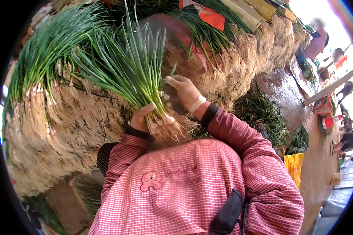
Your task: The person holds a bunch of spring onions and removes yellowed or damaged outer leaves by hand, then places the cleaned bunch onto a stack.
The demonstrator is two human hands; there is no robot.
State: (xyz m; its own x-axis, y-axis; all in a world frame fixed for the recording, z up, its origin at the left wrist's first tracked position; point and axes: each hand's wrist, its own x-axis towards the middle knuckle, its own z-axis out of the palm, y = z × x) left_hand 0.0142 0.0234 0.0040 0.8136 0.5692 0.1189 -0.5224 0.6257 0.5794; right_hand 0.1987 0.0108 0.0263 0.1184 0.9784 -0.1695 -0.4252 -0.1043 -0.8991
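Note:
My left hand (142, 117) is wrapped around the lower stalks of a bunch of green onions (142, 79). Pale bulbs and stringy roots stick out below the grip, and the leaves fan up and away. White-covered fingertips of this hand show on the bunch's right side. Just right of the stalks is my right hand (186, 91), its thumb and finger pinched together. A short scrap of green leaf (173, 70) juts from that pinch, slightly blurred. Pale covering shows on the right fingertips, with a whitish band at the wrist.
Large heaps of green onions (56, 53) with matted roots (76, 126) lie ahead and left. A printed reddish sack (191, 50) rests among more onions. Loose green trimmings (261, 117) and a yellow bag (294, 167) are at right. Blurred people stand farther off, near a traffic cone (331, 121).

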